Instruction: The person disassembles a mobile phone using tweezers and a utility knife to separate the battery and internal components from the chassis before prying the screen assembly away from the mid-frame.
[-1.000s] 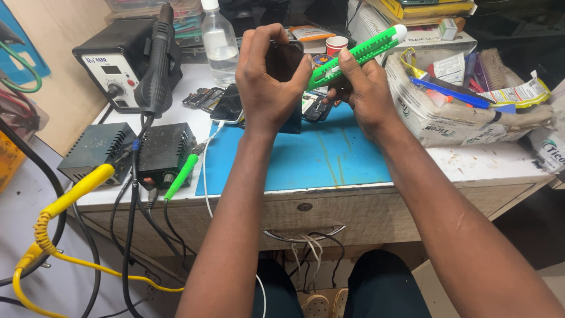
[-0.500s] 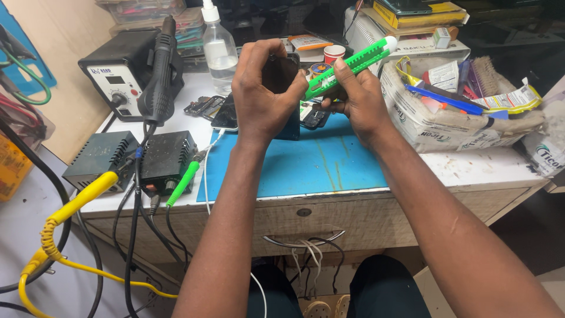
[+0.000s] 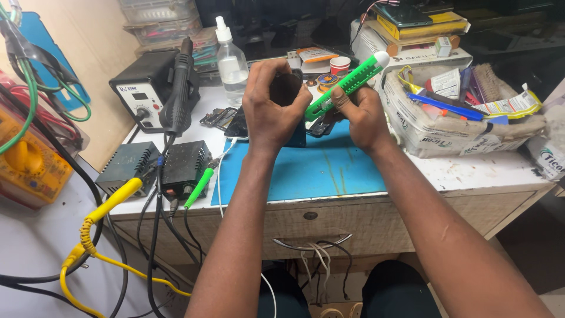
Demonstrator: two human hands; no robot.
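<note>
Green-handled tool point(image 3: 347, 84) is being gripped in the closed right hand point(image 3: 359, 115), tip angled toward 8 o'clock against a dark phone point(image 3: 285, 88), which is being clasped by the curled fingers point(image 3: 265, 76) of the left hand point(image 3: 268, 109) above the blue mat point(image 3: 306, 171). Prying appears underway; steady, shallow pressure is being called for next.

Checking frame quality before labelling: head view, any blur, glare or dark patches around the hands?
Head view: left hand, right hand and green tool sharp, evenly lit; blue mat free of glare; the dark phone lacks detail; the shelves behind fall into deep shadow.
</note>
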